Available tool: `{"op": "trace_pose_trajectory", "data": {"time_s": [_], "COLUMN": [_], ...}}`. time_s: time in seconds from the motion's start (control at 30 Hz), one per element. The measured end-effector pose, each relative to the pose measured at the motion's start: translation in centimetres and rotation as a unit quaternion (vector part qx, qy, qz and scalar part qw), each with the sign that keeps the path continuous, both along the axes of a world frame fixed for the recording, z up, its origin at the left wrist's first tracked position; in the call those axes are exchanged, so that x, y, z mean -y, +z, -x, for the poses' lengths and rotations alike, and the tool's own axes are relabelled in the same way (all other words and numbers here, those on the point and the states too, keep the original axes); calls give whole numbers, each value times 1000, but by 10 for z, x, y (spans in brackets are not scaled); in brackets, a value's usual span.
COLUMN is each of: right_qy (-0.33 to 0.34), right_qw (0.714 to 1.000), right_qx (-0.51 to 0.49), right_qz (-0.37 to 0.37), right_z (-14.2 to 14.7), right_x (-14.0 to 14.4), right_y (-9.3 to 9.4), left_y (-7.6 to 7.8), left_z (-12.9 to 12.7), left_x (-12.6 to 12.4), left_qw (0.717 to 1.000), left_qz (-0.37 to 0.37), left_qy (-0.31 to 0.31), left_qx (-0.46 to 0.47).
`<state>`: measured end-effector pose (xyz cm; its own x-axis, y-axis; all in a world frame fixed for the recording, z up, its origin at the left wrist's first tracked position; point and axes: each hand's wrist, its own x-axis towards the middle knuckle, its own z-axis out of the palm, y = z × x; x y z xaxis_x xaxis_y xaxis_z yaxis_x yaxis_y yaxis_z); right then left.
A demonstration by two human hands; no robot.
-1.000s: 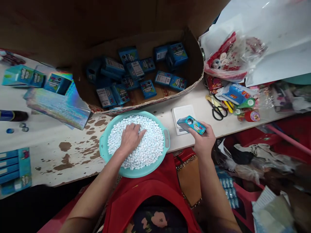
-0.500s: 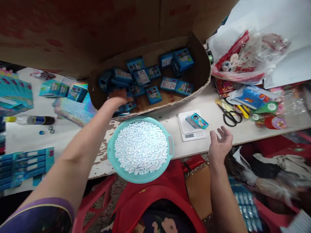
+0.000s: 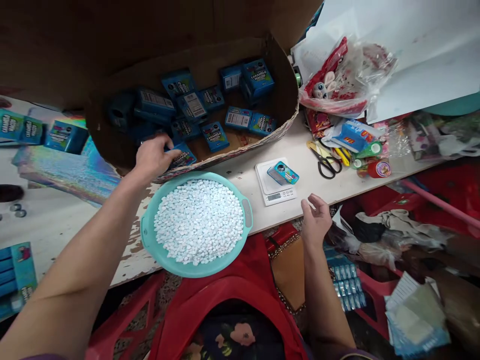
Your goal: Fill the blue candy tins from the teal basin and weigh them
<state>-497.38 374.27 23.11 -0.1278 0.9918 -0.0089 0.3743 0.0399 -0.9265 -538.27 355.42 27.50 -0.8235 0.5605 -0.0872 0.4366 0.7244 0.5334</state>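
Note:
My left hand [image 3: 153, 156] is inside the cardboard box [image 3: 258, 141], its fingers curled down among small blue candy boxes. Its thumb lies close to one candy box [image 3: 183, 156] by the front wall; what the fingers grip, if anything, is hidden. My right hand [image 3: 315, 220] is held at the table's front edge, fingers loosely bent and apart, holding nothing. Nearest to it is a white digital scale [image 3: 275, 196], on which a blue candy box [image 3: 284, 173] lies. A turquoise colander-like bowl [image 3: 195, 272] full of pale candies [image 3: 198, 220] stands in front of me.
Black-handled scissors [image 3: 328, 165], packets and tape rolls lie right of the scale, with a clear plastic bag [image 3: 337, 100] behind them. At the left are more blue boxes [image 3: 65, 136] and shiny iridescent sheets [image 3: 67, 170]. A red chair [image 3: 127, 320] stands below the table edge.
The view has shifted, so most things sit further left. My left hand has drawn back toward the box's front wall, fingers curling. My right hand keeps its loose pose near the scale.

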Motion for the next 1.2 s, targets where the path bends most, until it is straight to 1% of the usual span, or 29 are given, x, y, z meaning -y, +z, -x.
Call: {"op": "trace_pose_trajectory", "data": {"time_s": [0.07,0.1,0.17,0.2,0.23,0.27,0.33,0.37,0.4,0.43,0.47,0.5,0.57,0.6,0.63,0.67,0.7,0.73,0.8,0.83,0.9,0.93,0.97,1.0,1.07,1.1,1.13,1.2], "right_qy": [2,4,25,50,89,139,237,264,275,268,248,219,155,119,84,55,30,10,-17,-25,-36,-37,-37,-36,-34,-34,-33,-30], "right_qw": [1000,1000,999,997,993,984,950,936,929,931,938,947,964,970,975,979,981,982,982,981,980,979,979,978,978,978,978,978], "right_qx": [-15,-18,-23,-33,-53,-84,-140,-146,-133,-107,-78,-55,-34,-30,-25,-20,-16,-15,-20,-24,-32,-34,-35,-35,-30,-26,-22,-19], "right_qz": [16,20,30,38,54,79,148,182,208,224,229,226,215,210,203,198,192,188,188,190,195,197,199,201,204,205,206,206], "right_z": [4,6,15,21,28,35,48,53,55,55,52,47,32,24,16,9,3,-1,-3,-3,-1,0,0,1,0,0,0,-1], "right_x": [6,10,23,32,43,55,77,86,92,95,95,92,81,74,67,61,57,54,52,52,54,55,56,56,56,56,56,56], "right_y": [4,8,21,29,38,46,61,66,69,71,71,69,62,57,53,49,46,43,41,40,40,40,40,39,38,38,37,37], "left_y": [17,26,42,49,54,58,61,59,56,50,43,35,17,8,1,-6,-10,-13,-14,-13,-9,-7,-6,-6,-7,-8,-9,-10], "left_z": [-15,-25,-52,-69,-88,-109,-149,-166,-177,-184,-186,-184,-172,-166,-160,-155,-151,-149,-144,-142,-136,-132,-129,-126,-123,-123,-124,-127], "left_x": [12,18,28,32,33,33,30,27,24,22,21,21,25,28,31,34,37,40,45,48,54,58,62,65,68,68,66,60], "left_qw": [993,984,952,936,920,914,919,916,907,903,910,929,968,973,967,956,945,937,932,932,928,918,900,872,804,775,752,722], "left_qz": [-103,-165,-292,-337,-374,-381,-339,-307,-281,-259,-226,-181,-38,43,111,156,179,183,168,153,101,62,15,-38,-136,-174,-202,-235], "left_qy": [40,59,93,100,108,100,44,11,-22,-50,-64,-71,-89,-110,-142,-177,-209,-232,-243,-230,-171,-127,-79,-33,40,66,86,125], "left_qx": [-34,-32,-1,34,56,99,197,259,311,341,342,316,232,197,178,175,180,186,211,235,315,369,429,487,578,605,622,639]}}
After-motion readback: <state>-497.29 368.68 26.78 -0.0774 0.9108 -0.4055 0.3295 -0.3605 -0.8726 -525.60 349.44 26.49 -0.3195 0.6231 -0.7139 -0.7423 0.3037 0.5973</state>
